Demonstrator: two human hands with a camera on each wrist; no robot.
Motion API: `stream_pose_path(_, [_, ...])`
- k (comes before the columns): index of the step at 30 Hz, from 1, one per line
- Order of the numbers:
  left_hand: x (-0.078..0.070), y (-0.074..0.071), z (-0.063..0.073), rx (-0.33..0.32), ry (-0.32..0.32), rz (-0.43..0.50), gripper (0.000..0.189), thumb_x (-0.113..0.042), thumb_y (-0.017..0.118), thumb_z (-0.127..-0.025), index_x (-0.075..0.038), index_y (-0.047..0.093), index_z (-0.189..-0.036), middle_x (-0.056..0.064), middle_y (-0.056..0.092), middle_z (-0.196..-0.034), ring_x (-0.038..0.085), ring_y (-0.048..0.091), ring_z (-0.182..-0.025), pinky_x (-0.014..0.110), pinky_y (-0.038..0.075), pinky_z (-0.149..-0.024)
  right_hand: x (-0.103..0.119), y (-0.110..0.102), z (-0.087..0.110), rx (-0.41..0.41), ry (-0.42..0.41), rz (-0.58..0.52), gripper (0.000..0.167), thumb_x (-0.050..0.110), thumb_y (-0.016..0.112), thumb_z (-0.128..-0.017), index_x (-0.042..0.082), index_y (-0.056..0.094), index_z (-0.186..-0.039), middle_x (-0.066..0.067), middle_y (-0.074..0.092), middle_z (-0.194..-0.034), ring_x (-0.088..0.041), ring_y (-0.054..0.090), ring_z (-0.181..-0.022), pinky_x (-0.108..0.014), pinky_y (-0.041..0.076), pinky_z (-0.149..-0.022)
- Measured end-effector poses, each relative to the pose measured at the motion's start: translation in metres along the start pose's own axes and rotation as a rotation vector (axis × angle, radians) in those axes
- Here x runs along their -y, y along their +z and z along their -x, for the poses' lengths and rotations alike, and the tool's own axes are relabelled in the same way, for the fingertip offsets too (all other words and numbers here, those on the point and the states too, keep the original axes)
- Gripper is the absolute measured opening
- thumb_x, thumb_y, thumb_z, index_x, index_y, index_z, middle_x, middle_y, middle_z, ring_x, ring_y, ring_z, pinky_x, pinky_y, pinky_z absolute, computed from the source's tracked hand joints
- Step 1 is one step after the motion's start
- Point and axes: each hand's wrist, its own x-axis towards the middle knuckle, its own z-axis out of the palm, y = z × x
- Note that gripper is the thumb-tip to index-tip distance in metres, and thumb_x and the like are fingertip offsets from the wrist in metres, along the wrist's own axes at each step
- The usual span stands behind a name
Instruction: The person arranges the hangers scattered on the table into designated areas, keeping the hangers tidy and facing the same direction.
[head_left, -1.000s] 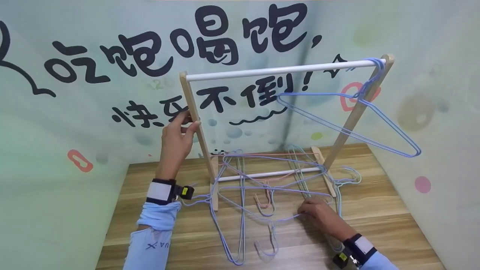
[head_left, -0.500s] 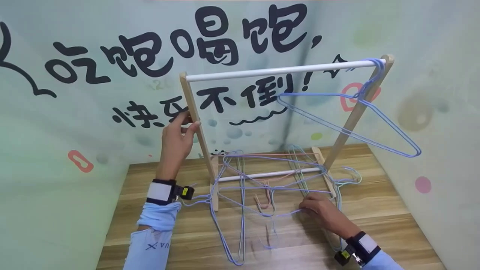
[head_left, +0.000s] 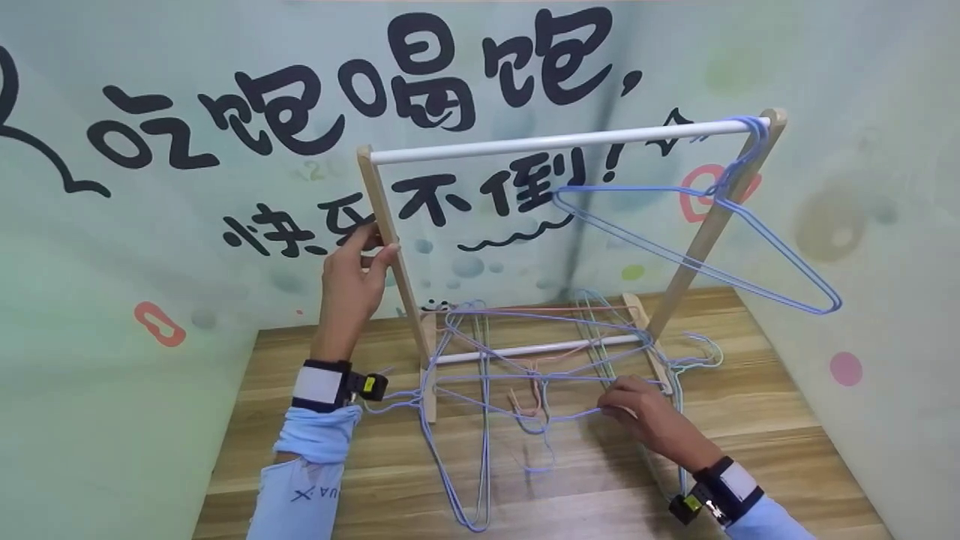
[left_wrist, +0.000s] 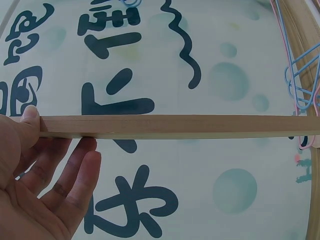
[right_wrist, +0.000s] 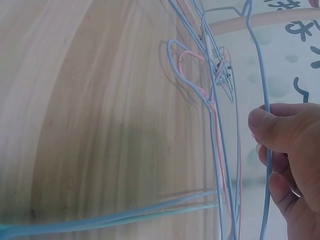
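My left hand (head_left: 352, 281) holds the left wooden post (head_left: 409, 292) of a small clothes rack. In the left wrist view, the thumb lies on one side of the post (left_wrist: 190, 126) and the fingers on the other. Low at the front right, my right hand (head_left: 649, 420) pinches a blue wire hanger (head_left: 581, 415) by its sloping shoulder. The right wrist view has the hanger's wire (right_wrist: 259, 55) running between thumb and fingers, apart from the wooden surface. Its hook points toward the front. Two blue hangers (head_left: 637, 188) hang together at the right end of the rack's white top rail (head_left: 555, 142).
Blue, pink and greenish hangers lie around the rack's base, among them a pink hanger (head_left: 537, 390) in the middle. More blue hangers (head_left: 456, 491) lie at the left, and a greenish one (head_left: 712, 365) at the right. A printed wall (head_left: 187, 247) stands close behind.
My right hand has risen slightly with the blue hanger, and its hook has moved up and away from the front. The left hand keeps its hold on the post.
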Motion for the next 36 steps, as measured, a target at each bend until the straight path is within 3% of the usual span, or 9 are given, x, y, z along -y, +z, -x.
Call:
stream_pose_path(10, [-0.001, 0.000, 0.000, -0.008, 0.009, -0.007, 0.039, -0.019, 0.065, -0.102, 0.000, 0.060, -0.134, 0.016, 0.069, -0.117, 0.028, 0.068, -0.102, 0.041, 0.057, -0.090, 0.001, -0.008, -0.009, -0.092, -0.031, -0.002, 0.029, -0.014, 0.079, -0.080, 0.009, 0.075, -0.098, 0.001, 0.067, -0.096, -0.014, 0.063, -0.087, -0.021, 0.052, -0.074])
stream_pose_path(19, [-0.001, 0.000, 0.000, -0.005, -0.002, -0.014, 0.038, -0.020, 0.064, -0.102, -0.001, 0.060, -0.135, 0.015, 0.069, -0.117, 0.024, 0.068, -0.101, 0.038, 0.058, -0.089, 0.002, -0.020, -0.017, -0.152, -0.049, 0.054, 0.031, -0.014, 0.081, -0.078, 0.007, 0.076, -0.099, 0.000, 0.066, -0.095, -0.017, 0.062, -0.088, -0.027, 0.051, -0.076])
stream_pose_path(36, [-0.001, 0.000, 0.001, 0.000, -0.003, -0.006, 0.037, -0.020, 0.064, -0.103, -0.002, 0.060, -0.134, 0.014, 0.069, -0.116, 0.026, 0.069, -0.099, 0.040, 0.057, -0.089, 0.003, -0.037, -0.021, -0.247, -0.050, 0.100, 0.034, -0.018, 0.081, -0.075, 0.006, 0.075, -0.098, 0.000, 0.068, -0.095, -0.017, 0.064, -0.084, -0.022, 0.049, -0.070])
